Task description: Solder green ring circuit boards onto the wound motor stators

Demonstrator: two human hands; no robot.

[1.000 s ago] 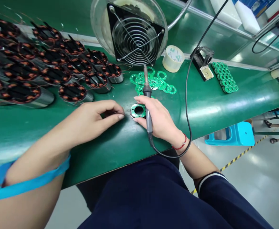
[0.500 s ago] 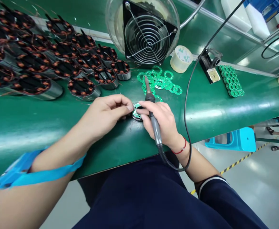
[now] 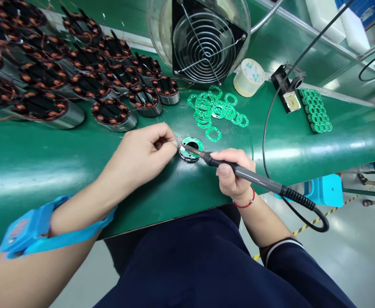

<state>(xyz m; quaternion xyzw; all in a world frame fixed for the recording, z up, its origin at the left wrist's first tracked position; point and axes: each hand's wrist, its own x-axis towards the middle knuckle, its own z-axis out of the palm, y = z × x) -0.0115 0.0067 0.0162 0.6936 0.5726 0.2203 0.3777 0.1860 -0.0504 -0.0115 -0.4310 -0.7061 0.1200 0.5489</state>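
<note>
A motor stator topped by a green ring-shaped circuit board [image 3: 197, 145] stands upright on the green bench in front of me. My right hand [image 3: 237, 171] grips a soldering iron [image 3: 254, 174], whose tip lies over the left part of that board; whether it touches cannot be made out. At the board's left edge is my left hand [image 3: 152, 149], thumb and forefinger pinched together. Whatever sits in that pinch, perhaps a thin wire, is too small to name. A blue strap [image 3: 68, 235] circles my left wrist.
Several wound stators [image 3: 112, 113] fill the bench's left side. A fan [image 3: 206, 51] stands at the back, with loose ring boards [image 3: 213, 134] before it. Farther right are a tape roll [image 3: 249, 79], an iron stand [image 3: 285, 90] and stacked boards [image 3: 315, 110]. The iron's cable [image 3: 264, 137] loops rightward.
The soldering iron has swung from pointing up and away to pointing left, down over the board. My right fingers have left the board. My left hand stays pinched beside it.
</note>
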